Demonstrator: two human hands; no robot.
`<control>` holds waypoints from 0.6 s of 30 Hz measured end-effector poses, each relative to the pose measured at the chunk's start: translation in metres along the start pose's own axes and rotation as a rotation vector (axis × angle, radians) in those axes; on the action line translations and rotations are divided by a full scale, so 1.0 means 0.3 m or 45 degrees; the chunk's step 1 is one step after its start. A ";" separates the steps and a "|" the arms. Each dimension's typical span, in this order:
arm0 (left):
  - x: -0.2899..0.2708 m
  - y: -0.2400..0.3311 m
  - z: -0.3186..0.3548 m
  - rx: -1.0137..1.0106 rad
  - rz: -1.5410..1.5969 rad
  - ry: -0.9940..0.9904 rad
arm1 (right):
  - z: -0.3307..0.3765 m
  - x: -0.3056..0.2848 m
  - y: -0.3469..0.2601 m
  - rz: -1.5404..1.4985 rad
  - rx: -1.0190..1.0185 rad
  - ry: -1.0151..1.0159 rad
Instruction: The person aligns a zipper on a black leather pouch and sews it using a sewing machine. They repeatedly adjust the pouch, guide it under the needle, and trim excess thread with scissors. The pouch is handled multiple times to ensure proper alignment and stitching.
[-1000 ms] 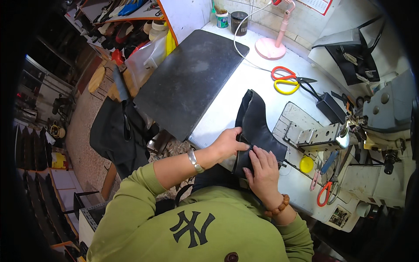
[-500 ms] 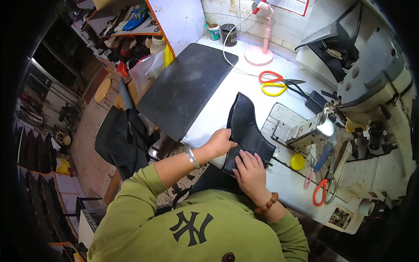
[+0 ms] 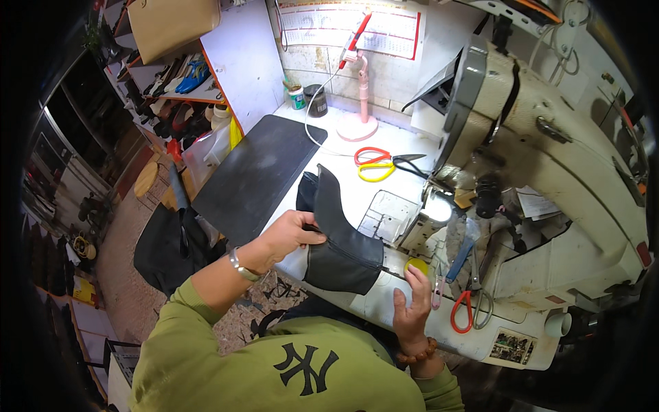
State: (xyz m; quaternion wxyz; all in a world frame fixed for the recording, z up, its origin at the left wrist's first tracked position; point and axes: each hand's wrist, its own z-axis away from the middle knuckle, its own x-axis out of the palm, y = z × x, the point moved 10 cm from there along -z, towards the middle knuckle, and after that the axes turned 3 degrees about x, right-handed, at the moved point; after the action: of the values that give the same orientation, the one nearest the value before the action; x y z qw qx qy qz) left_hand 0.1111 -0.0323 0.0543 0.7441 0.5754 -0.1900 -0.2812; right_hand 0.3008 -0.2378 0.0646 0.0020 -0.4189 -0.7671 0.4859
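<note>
A black leather boot upper (image 3: 343, 257) lies at the front edge of the white table, its shaft standing up and its top gaping. My left hand (image 3: 288, 235) pinches the edge of the upper at the left, thumb over the leather. Apart from the boot, at its right, my right hand (image 3: 410, 314) has its fingers stretched and thumb spread. Its fingertips are at a small yellow disc (image 3: 416, 263) on the table, and I cannot tell whether they touch. Close by lie pink thread snips (image 3: 437, 294) and scissors with red handles (image 3: 461, 314).
A large sewing machine (image 3: 528, 130) stands at the right, its metal bed plate (image 3: 390, 214) beyond the boot. Red-and-yellow-handled scissors (image 3: 374, 165) lie near a pink lamp (image 3: 358, 128). A dark mat (image 3: 257, 182) covers the table's left. A blue-handled tool (image 3: 460, 257) lies beside the machine.
My right hand has left the boot upper and moved right to the yellow disc. My left hand still grips the upper, whose top has opened wider. The view has shifted right.
</note>
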 end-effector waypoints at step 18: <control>0.605 0.208 0.181 0.210 -0.284 -1.534 | -0.247 -0.114 -0.376 0.476 -0.373 -0.659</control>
State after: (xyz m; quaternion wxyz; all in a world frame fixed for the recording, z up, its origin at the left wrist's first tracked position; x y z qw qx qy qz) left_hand 0.2303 -0.1774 0.1213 0.4252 0.3874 -0.5368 -0.6173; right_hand 0.2811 -0.2246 0.2019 -0.3419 -0.4109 -0.7137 0.4527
